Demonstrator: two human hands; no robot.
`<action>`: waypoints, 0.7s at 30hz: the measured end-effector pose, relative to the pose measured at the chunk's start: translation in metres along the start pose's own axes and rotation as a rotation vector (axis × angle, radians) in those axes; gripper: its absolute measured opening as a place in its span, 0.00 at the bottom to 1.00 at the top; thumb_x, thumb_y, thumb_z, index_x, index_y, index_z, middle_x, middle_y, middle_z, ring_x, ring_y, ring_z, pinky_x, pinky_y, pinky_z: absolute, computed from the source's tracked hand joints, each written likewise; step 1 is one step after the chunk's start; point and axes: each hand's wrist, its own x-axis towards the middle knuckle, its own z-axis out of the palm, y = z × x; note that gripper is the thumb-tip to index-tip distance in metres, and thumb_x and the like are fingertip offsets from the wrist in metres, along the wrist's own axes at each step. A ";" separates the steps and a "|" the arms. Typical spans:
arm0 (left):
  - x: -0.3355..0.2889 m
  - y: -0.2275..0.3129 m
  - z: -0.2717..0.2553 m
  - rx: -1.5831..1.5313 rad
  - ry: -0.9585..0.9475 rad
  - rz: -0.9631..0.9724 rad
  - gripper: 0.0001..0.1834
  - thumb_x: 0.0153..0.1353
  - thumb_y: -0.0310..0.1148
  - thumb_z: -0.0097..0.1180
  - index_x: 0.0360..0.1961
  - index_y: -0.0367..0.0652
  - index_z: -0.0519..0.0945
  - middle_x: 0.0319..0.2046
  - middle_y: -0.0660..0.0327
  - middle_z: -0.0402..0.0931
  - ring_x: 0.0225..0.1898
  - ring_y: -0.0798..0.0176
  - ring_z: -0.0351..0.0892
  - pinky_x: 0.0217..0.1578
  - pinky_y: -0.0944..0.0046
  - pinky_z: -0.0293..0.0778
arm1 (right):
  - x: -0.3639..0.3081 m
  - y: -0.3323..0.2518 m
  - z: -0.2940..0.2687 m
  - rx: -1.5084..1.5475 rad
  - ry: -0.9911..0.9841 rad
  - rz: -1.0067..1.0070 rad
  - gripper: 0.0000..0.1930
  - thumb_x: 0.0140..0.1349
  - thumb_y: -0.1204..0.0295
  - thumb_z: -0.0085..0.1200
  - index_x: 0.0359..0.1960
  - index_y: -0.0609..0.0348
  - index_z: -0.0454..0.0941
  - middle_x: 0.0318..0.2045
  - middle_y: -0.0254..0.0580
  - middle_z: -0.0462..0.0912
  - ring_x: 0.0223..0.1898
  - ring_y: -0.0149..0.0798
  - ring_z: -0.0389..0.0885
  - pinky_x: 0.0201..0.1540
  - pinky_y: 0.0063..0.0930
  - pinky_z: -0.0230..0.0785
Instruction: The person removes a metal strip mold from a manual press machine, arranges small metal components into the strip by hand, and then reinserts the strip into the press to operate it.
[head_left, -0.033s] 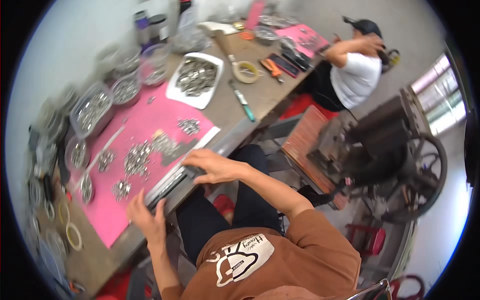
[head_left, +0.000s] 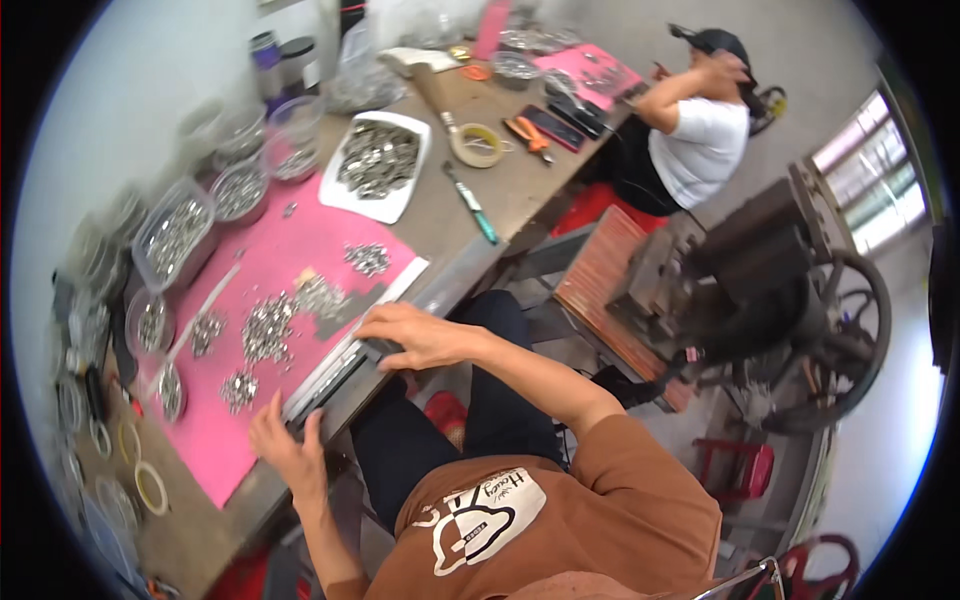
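Note:
Along the near edge of the table lies a long narrow metal bar (head_left: 328, 382) with a dark strip beside it. My right hand (head_left: 418, 337) is curled over its right end, thumb against a dark block there. At the opposite end, my left hand (head_left: 290, 448) straddles the bar between thumb and fingers; the exact contact is partly hidden. Just beyond the bar, a pink sheet (head_left: 225, 440) carries several heaps of small shiny metal pieces (head_left: 268, 328). A flat grey patch (head_left: 348, 312) lies on the sheet near my right fingertips.
A white tray (head_left: 412, 192) of metal parts stands behind the sheet, near clear tubs (head_left: 172, 243). Tape (head_left: 477, 146), a green-handled tool (head_left: 482, 222) and orange-handled pliers (head_left: 528, 135) lie farther right. Another person (head_left: 697, 140) sits beyond a machine with a handwheel (head_left: 880, 340).
The view has shifted slightly, so the table and its contents sit a little further left. Both hands stay at the two ends of the bar.

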 end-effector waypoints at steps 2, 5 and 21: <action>0.000 -0.001 0.003 -0.025 -0.030 0.009 0.28 0.55 0.35 0.73 0.57 0.42 0.79 0.47 0.53 0.74 0.53 0.47 0.71 0.57 0.48 0.62 | -0.002 0.000 -0.006 0.040 -0.019 0.073 0.29 0.54 0.67 0.70 0.58 0.61 0.77 0.52 0.50 0.77 0.56 0.55 0.74 0.62 0.45 0.66; 0.003 0.003 0.012 -0.093 -0.049 0.061 0.20 0.56 0.30 0.70 0.50 0.39 0.81 0.44 0.53 0.73 0.50 0.47 0.71 0.56 0.50 0.63 | -0.006 0.011 -0.007 0.017 0.000 0.064 0.28 0.52 0.68 0.71 0.56 0.62 0.78 0.48 0.50 0.78 0.53 0.54 0.76 0.58 0.44 0.68; 0.067 0.210 0.102 -0.900 -0.477 0.469 0.15 0.57 0.23 0.66 0.46 0.37 0.81 0.43 0.52 0.78 0.45 0.51 0.79 0.49 0.58 0.73 | -0.232 -0.113 -0.109 -0.283 0.639 0.502 0.26 0.50 0.71 0.77 0.50 0.63 0.80 0.41 0.40 0.79 0.44 0.36 0.82 0.48 0.30 0.78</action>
